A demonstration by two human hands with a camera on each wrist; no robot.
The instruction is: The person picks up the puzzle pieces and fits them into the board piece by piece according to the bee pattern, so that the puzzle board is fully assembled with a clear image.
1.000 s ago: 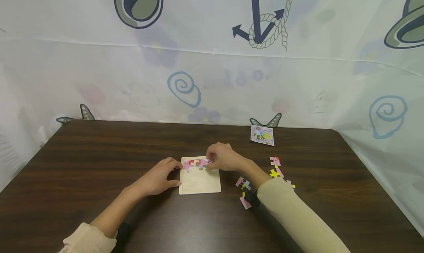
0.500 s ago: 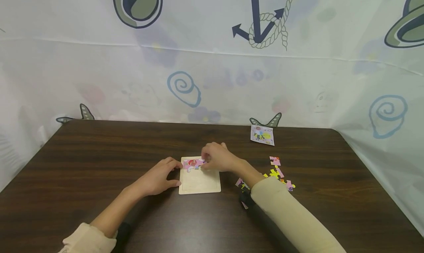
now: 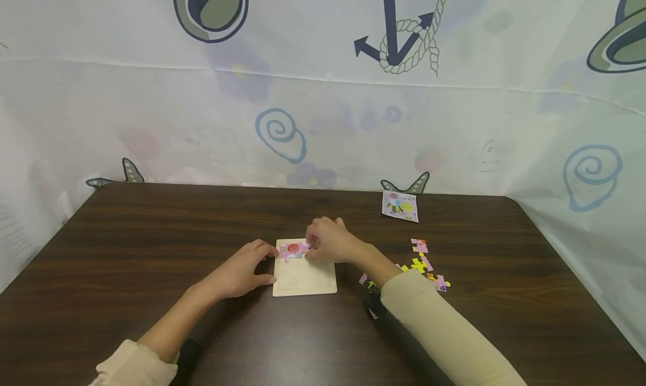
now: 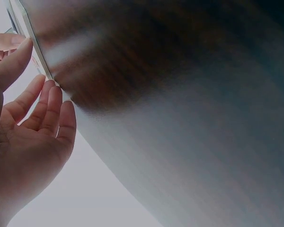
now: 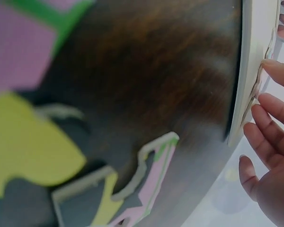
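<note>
A square pale wooden puzzle board (image 3: pixel 304 279) lies on the dark table. Along its upper left, pink jigsaw pieces (image 3: pixel 291 250) fit together into a red round picture. My right hand (image 3: pixel 333 240) pinches the right-hand puzzle piece between thumb and fingers, down at the board; the fingers cover much of that piece. In the right wrist view, the thumb and index fingertip (image 5: pixel 261 98) are right at the board's surface. My left hand (image 3: pixel 242 271) rests at the board's left edge, thumb and fingers spread apart along it, also visible in the left wrist view (image 4: pixel 38 132).
Several loose puzzle pieces (image 3: pixel 418 264) lie right of the board, some hidden under the right forearm. A pink, yellow and black piece (image 5: pixel 156 175) shows close up in the right wrist view. At the back stands a bee picture card (image 3: pixel 400 206), before a patterned cloth (image 3: pixel 323 94).
My right hand has slid its puzzle piece a little left, and the gap to the left piece has closed, joining the red picture. My left hand has stayed put.
</note>
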